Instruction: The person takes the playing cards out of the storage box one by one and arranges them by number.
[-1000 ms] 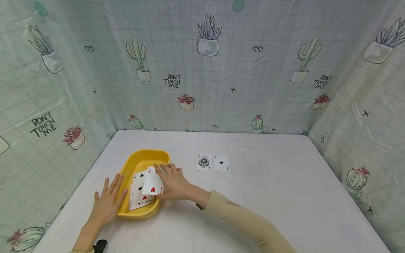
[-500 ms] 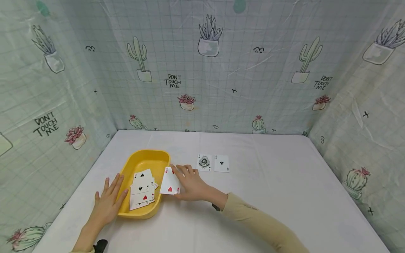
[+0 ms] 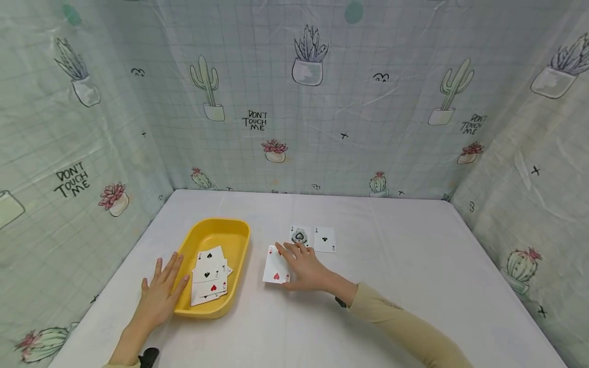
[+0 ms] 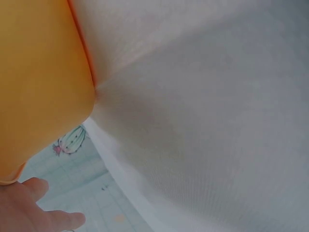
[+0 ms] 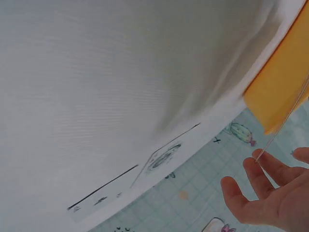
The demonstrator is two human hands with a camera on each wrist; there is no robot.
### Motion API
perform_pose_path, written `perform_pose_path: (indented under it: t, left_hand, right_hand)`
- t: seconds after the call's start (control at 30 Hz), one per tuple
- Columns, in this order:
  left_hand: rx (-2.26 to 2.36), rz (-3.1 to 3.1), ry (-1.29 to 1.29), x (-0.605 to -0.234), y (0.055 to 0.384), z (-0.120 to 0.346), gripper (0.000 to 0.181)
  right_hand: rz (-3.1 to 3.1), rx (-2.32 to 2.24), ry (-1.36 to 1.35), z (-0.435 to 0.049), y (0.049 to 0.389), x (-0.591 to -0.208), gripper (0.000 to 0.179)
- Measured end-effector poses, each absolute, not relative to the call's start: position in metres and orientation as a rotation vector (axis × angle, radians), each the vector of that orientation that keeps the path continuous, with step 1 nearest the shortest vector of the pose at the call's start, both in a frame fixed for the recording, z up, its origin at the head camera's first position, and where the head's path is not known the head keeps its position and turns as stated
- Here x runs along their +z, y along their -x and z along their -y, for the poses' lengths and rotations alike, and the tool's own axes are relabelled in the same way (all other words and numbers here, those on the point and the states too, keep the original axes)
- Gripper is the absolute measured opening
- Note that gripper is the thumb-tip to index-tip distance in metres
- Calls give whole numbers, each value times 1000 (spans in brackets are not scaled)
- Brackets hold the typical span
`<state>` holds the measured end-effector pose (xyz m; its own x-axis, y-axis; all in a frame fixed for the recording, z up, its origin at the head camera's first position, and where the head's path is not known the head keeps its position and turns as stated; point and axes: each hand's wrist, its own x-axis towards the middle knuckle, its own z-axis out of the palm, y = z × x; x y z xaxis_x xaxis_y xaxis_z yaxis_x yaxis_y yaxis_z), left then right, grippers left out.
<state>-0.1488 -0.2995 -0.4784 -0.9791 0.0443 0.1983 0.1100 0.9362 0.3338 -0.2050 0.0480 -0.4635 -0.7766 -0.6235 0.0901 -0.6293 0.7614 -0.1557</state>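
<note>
My right hand (image 3: 307,270) pinches a two of hearts playing card (image 3: 275,267) by its right side, over the table just right of the yellow tray (image 3: 246,245). In the right wrist view that card shows nearly edge-on, a thin line (image 5: 281,127) at the fingertips. My left hand (image 3: 158,292) rests on the tray's left rim with its fingers spread and straight. A loose pile of several cards lies in the tray, a two of spades (image 3: 209,259) on top. The ace of spades (image 3: 299,235) lies face up beyond my right hand, whose fingers cover its lower edge.
An ace of clubs (image 3: 324,245) lies face up beside the ace of spades, to its right. White cloth (image 3: 391,266) covers the table. Patterned curtains (image 3: 340,102) stand at the back and both sides.
My right hand has carried the two of hearts from over the tray to the right, onto the table side, uncovering the pile. My left hand has stayed on the rim.
</note>
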Motion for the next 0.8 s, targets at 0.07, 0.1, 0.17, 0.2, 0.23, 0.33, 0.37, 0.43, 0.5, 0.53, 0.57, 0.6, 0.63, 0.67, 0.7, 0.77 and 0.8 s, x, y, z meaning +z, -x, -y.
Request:
perform_pose_path:
  t: [0.07, 0.1, 0.17, 0.2, 0.23, 0.33, 0.37, 0.43, 0.5, 0.53, 0.57, 0.6, 0.63, 0.67, 0.7, 0.77, 0.8]
  left_hand:
    - [-514, 2909, 117, -479, 149, 300, 59]
    - [-515, 2910, 118, -479, 148, 300, 59]
    - [-515, 2910, 118, -479, 148, 300, 59]
    - [-516, 2911, 117, -479, 148, 300, 59]
    - [-517, 2914, 116, -479, 148, 300, 59]
    - [-524, 2918, 111, -480, 147, 301, 59]
    - [-528, 2922, 110, -480, 147, 301, 59]
    - [-533, 2927, 107, -481, 146, 301, 59]
    - [-536, 2929, 104, -481, 146, 301, 59]
    - [-540, 2929, 105, -480, 145, 301, 59]
    - [-543, 2928, 106, -480, 145, 300, 59]
    - [-541, 2926, 106, -480, 146, 300, 59]
    - [-540, 2924, 108, -479, 146, 299, 59]
    - [-538, 2921, 109, -479, 146, 299, 59]
    - [-534, 2920, 111, -478, 146, 299, 59]
    - [-524, 2925, 111, -477, 147, 298, 59]
    - [-519, 2927, 112, -476, 147, 297, 59]
  right_hand:
    - [2914, 253, -1033, -54, 206, -470, 94]
    - [2912, 242, -1033, -56, 206, -472, 94]
    - [2907, 224, -1040, -60, 206, -477, 94]
    - [2904, 214, -1047, -62, 205, -479, 94]
    - [2901, 209, -1057, -64, 205, -480, 94]
    - [2905, 187, -1089, -68, 203, -484, 92]
    - [2909, 183, -1098, -69, 202, -485, 91]
    - [2911, 167, -1108, -71, 201, -487, 90]
    - [2909, 156, -1107, -73, 202, -488, 89]
    - [2907, 150, -1103, -74, 203, -488, 89]
    - [2907, 141, -1097, -74, 204, -488, 88]
    - [2906, 136, -1093, -75, 204, -488, 88]
    - [2909, 134, -1091, -76, 205, -488, 88]
    - [2910, 134, -1090, -77, 205, -487, 88]
    - [2913, 130, -1088, -77, 206, -487, 88]
    - [2921, 136, -1091, -79, 206, -486, 87]
    - [2927, 140, -1093, -79, 206, -486, 87]
